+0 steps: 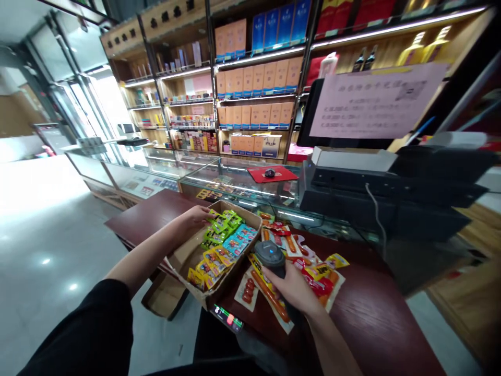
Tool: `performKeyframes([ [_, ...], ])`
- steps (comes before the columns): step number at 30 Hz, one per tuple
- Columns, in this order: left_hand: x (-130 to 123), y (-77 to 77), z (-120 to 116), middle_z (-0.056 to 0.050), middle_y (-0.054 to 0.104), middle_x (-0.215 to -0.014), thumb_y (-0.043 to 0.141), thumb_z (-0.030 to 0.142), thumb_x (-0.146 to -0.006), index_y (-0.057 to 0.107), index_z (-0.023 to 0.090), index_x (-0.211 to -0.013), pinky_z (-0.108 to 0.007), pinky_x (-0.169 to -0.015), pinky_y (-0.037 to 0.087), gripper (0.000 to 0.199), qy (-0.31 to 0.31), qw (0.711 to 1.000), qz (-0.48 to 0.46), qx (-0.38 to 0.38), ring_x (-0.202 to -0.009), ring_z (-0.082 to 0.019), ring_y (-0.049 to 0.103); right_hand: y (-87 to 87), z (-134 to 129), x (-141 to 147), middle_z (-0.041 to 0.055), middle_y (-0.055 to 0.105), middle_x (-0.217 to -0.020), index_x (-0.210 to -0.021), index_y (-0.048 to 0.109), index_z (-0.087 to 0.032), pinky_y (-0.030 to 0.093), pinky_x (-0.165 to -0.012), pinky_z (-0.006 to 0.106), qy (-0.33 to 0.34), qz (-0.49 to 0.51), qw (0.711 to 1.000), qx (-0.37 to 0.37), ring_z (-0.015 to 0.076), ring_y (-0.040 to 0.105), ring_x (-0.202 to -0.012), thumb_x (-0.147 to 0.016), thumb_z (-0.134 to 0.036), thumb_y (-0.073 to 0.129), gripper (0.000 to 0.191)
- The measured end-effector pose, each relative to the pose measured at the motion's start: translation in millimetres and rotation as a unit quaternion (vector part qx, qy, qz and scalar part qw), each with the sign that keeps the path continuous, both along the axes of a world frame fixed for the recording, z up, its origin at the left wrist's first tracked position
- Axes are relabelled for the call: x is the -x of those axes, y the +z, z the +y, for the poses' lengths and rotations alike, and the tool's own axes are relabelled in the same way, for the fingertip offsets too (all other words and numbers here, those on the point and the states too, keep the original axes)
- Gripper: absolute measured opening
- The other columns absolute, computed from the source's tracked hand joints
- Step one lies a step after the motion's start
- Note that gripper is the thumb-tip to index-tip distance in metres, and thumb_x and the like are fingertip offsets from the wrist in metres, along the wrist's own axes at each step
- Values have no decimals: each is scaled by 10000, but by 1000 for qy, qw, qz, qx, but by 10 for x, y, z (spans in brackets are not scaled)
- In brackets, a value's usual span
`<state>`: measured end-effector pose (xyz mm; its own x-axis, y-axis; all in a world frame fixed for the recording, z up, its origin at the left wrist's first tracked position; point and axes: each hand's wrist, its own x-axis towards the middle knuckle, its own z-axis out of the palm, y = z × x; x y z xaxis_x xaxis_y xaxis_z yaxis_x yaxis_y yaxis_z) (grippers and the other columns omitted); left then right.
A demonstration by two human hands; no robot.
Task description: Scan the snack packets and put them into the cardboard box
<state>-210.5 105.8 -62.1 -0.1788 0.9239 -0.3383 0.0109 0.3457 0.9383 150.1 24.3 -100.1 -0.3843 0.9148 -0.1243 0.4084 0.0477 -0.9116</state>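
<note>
My right hand [293,286] is wrapped round the handle of a black barcode scanner [270,254], whose head has a small blue light. It hangs above packaged sausages [270,295] on the dark red table. My left hand [199,215] reaches over the far left side of an open cardboard box [186,256]. Its fingers are closed at the edge of a green snack packet [214,215]. Inside the box lie rows of green packets, blue packets [239,239] and yellow packets [213,262].
Loose red and yellow snack packs [319,277] lie right of the scanner. A lit phone [228,317] is at the near table edge. Behind are a glass counter [230,180], a red mouse mat [287,175] and a monitor with a pink paper [371,104]. Another carton [164,295] sits below, left.
</note>
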Motion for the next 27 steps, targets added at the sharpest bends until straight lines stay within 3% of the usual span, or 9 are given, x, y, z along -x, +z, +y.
performKeyframes([
  [4,43,-115,14,-68,702,-725,852,133,-550,700,82,-754,-255,-628,571,259,11,1000,13,7,-662,-158,673,-65,46,119,-12,632,-536,-921,566,-194,485,-446,261,22,-22,999,-15,176,623,-438,-803,-518,596,346],
  [7,31,-197,80,-66,706,-720,853,208,-560,716,93,-804,-251,-601,553,302,1,994,105,21,-617,-155,665,-62,64,161,-9,642,-531,-926,569,-194,490,-461,263,24,-39,999,-13,178,631,-441,-808,-528,588,355],
  [12,144,-203,148,-64,731,-831,833,338,-556,743,138,-918,-225,-649,520,424,-8,932,362,-12,-735,-180,680,-36,68,180,-7,647,-540,-921,564,-194,478,-446,259,16,-44,999,-10,180,633,-444,-805,-517,591,343],
  [14,171,-155,147,-61,737,-879,815,346,-569,749,155,-936,-208,-696,507,419,-11,908,417,-44,-821,-191,683,-33,64,174,-9,641,-534,-917,563,-193,473,-436,258,21,-45,999,-7,179,627,-435,-811,-518,582,343],
  [17,89,-78,144,-58,740,-886,774,352,-615,749,154,-958,-208,-701,497,396,-27,898,434,-64,-828,-192,682,-22,57,138,2,660,-580,-921,583,-189,484,-462,257,20,-33,999,-31,175,639,-472,-806,-503,595,334],
  [22,-410,-12,250,-53,739,-885,756,382,-633,745,158,-976,-219,-649,492,411,-96,896,423,-97,-774,-181,671,-10,22,-55,6,648,-579,-924,601,-177,463,-424,245,-12,-8,1000,-23,157,609,-438,-795,-482,617,331],
  [27,-1254,52,413,-28,734,-824,739,390,-643,746,169,-970,-204,-631,472,395,-181,882,414,-133,-756,-165,656,-21,-63,-437,-14,608,-510,-880,602,-177,452,-409,233,-78,7,997,6,144,580,-403,-789,-429,637,270],
])
